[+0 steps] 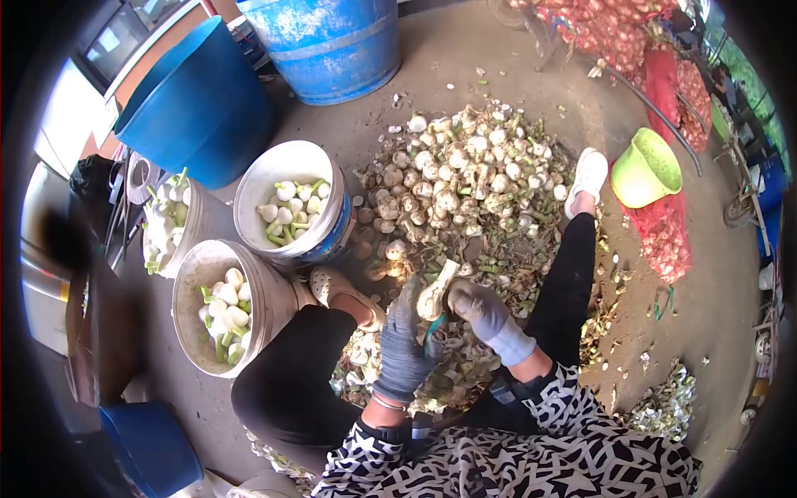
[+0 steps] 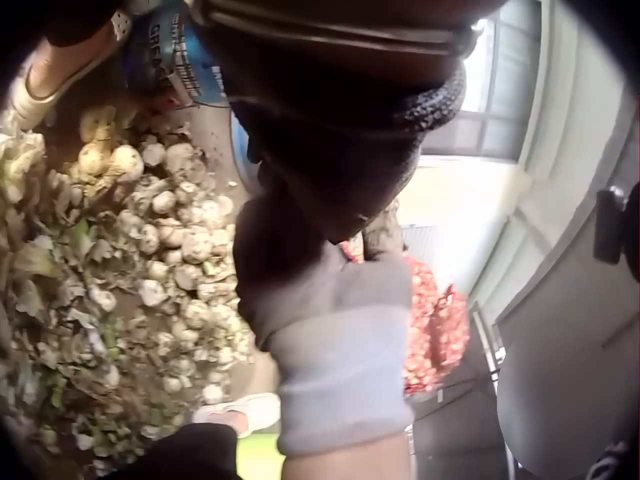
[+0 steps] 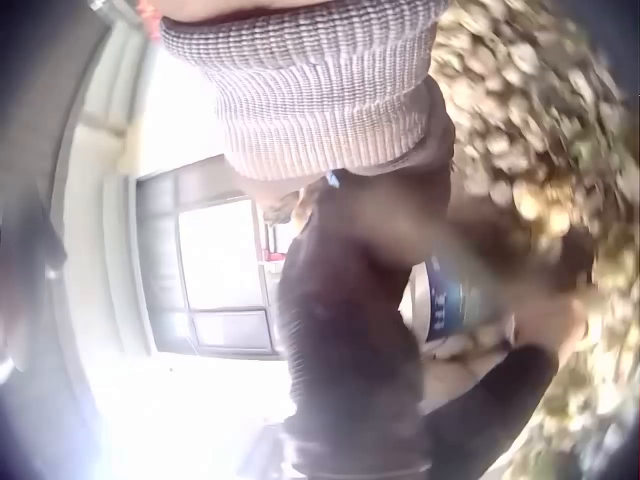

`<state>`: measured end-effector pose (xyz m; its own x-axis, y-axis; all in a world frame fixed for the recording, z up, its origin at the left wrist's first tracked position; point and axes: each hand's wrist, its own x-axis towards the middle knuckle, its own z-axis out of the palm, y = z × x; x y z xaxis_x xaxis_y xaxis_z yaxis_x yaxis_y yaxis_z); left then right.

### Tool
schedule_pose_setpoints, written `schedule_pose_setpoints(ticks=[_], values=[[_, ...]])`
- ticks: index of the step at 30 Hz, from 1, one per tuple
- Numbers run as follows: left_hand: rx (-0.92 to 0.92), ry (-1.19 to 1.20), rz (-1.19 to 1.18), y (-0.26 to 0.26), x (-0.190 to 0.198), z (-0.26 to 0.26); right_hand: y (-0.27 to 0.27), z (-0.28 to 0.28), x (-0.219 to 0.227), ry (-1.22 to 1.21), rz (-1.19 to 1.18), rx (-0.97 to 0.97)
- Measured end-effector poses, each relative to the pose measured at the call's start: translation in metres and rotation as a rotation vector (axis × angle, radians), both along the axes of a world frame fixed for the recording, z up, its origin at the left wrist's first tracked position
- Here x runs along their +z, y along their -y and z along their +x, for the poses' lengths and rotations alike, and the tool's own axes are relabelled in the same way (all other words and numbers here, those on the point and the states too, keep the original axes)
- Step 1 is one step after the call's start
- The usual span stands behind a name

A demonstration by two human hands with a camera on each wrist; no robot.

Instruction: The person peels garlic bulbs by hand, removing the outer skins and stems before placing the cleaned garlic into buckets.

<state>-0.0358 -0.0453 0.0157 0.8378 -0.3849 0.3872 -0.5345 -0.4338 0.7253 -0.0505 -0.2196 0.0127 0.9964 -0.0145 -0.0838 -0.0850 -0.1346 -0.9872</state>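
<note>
A garlic bulb with a short thick stem points upward in the head view. My left hand, in a dark grey glove, grips it from the left side. Against the bulb's other side are the bent fingers of my right hand, in a paler glove with a light cuff. A teal strip shows between the two hands below the bulb. In the left wrist view the stem peeks out beside the pale glove. Blur and shadow hide most of the fingers in the right wrist view.
A heap of garlic bulbs and trimmings lies ahead. At the left stand white buckets of trimmed garlic and large blue tubs. A lime-green bucket and red net sacks are on the right. My legs frame the heap.
</note>
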Motion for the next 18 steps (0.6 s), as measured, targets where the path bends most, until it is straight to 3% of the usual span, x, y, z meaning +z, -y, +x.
schedule_pose_setpoints(ticks=[2,5,7,9,11,12,13,15,16,17,18], values=[[0.005,0.013,0.002,0.001,0.008,-0.011,-0.004,-0.005,0.015,-0.009,-0.084,-0.042],[0.033,-0.015,-0.041,0.0,0.009,-0.022,-0.016,-0.015,0.029,0.135,-0.002,-0.096],[-0.017,-0.127,-0.208,-0.003,0.004,-0.027,-0.015,-0.02,0.033,0.151,-0.097,-0.053],[-0.024,-0.102,-0.19,-0.006,0.014,-0.029,-0.016,-0.026,0.033,0.215,-0.127,-0.046],[-0.3,-0.856,-0.83,-0.01,0.024,-0.029,-0.013,-0.027,0.038,0.27,-0.2,-0.038],[-0.416,-0.99,-0.901,-0.019,0.015,-0.024,-0.009,-0.028,0.039,0.272,-0.236,-0.005],[-0.413,-0.994,-0.903,-0.018,0.013,-0.026,-0.006,-0.029,0.038,0.273,-0.271,0.028],[-0.178,-1.388,-1.348,-0.013,0.02,-0.025,-0.003,-0.029,0.035,0.278,-0.316,0.055],[-0.304,-1.355,-1.226,-0.018,0.02,-0.021,-0.004,-0.03,0.034,0.224,-0.12,0.172],[-0.2,-0.775,-0.591,-0.017,0.015,-0.008,-0.004,-0.032,0.034,0.166,0.079,0.284],[-0.227,-0.547,-0.237,-0.018,0.014,-0.007,-0.003,-0.034,0.042,-0.188,0.219,0.385]])
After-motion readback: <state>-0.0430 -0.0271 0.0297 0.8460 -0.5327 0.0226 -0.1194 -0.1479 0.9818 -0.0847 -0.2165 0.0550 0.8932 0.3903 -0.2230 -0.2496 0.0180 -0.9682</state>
